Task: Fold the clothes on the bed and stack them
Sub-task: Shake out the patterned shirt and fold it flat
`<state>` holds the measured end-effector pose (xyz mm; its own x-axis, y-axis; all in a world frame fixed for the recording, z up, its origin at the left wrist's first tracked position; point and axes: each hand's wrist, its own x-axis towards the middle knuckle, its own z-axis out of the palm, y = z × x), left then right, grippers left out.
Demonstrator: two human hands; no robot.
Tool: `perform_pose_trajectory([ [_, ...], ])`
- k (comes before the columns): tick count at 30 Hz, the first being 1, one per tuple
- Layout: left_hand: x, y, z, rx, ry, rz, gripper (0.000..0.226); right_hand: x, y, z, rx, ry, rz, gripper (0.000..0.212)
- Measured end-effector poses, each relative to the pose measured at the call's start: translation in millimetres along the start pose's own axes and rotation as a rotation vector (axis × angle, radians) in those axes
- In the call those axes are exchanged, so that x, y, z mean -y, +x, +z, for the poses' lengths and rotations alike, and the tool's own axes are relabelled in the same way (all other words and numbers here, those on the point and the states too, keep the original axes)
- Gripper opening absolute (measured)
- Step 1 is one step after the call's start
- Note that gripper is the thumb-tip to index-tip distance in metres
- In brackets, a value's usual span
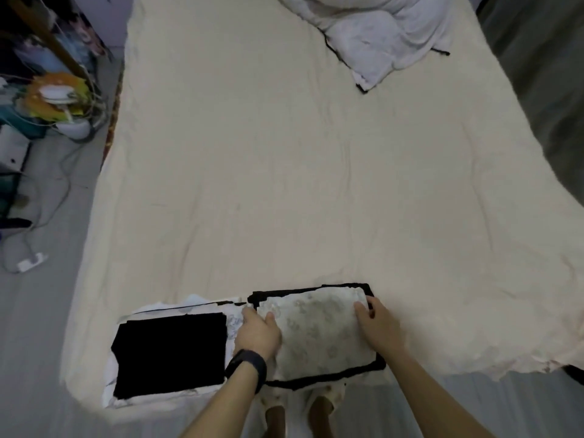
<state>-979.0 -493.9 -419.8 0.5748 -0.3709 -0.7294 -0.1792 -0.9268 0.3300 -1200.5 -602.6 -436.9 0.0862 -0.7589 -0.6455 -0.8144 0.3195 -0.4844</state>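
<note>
Both hands hold one folded patterned garment (pixel 316 330) at the bed's near edge. The left hand (pixel 257 330), a dark band (pixel 246 365) on its wrist, curls over the left edge; the right hand (pixel 376 324) grasps the far right corner. One black garment (pixel 347 287) lies underneath. Just left of the grip is one stack, a black cloth (pixel 170 355) topping white pieces (pixel 202 303). Beyond stretches the cream sheet (pixel 268 184), with one crumpled white duvet (pixel 379 33) far right. The floor (pixel 38 311) is grey.
</note>
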Motion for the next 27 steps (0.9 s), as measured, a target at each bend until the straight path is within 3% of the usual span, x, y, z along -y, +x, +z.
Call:
perform_pose_trajectory([
  [3,3.8,-0.1,9.0,-0.077,0.109,0.175,0.051,-5.2,4.0,3.6,-0.036,-0.062,-0.035,0.049],
  [5,4.4,-1.9,11.5,-0.088,0.213,0.264,0.044,-9.8,-1.3,5.6,-0.065,-0.108,-0.177,0.052],
  [7,1.7,-0.5,11.6,-0.074,0.293,0.282,0.035,-13.3,0.7,6.2,-0.031,-0.184,-0.274,0.042],
  [10,1.8,6.7,8.0,-0.063,0.459,0.321,0.033,-18.9,12.5,7.5,-0.031,-0.174,-0.246,0.021],
  [13,-3.3,20.2,10.8,-0.1,0.547,0.325,0.038,-22.8,27.8,8.4,-0.047,-0.166,-0.235,0.017],
  [19,-15.2,19.7,26.1,-0.271,0.445,0.25,0.043,-16.0,46.4,11.4,-0.147,-0.125,-0.234,0.027],
  [22,-20.2,22.8,23.0,-0.26,0.42,0.236,0.042,-8.1,56.0,7.8,-0.097,-0.203,-0.22,0.03],
  [24,-19.5,22.5,23.3,-0.355,0.441,0.336,0.033,-6.0,61.2,6.4,-0.066,-0.264,-0.226,0.033],
  [26,-19.0,11.7,29.7,-0.456,0.482,0.594,0.035,-3.5,61.9,5.7,-0.066,-0.292,-0.236,0.033],
  [27,-18.0,3.1,36.2,-0.405,0.527,0.749,0.042,-2.3,61.1,5.6,-0.068,-0.304,-0.24,0.032],
])
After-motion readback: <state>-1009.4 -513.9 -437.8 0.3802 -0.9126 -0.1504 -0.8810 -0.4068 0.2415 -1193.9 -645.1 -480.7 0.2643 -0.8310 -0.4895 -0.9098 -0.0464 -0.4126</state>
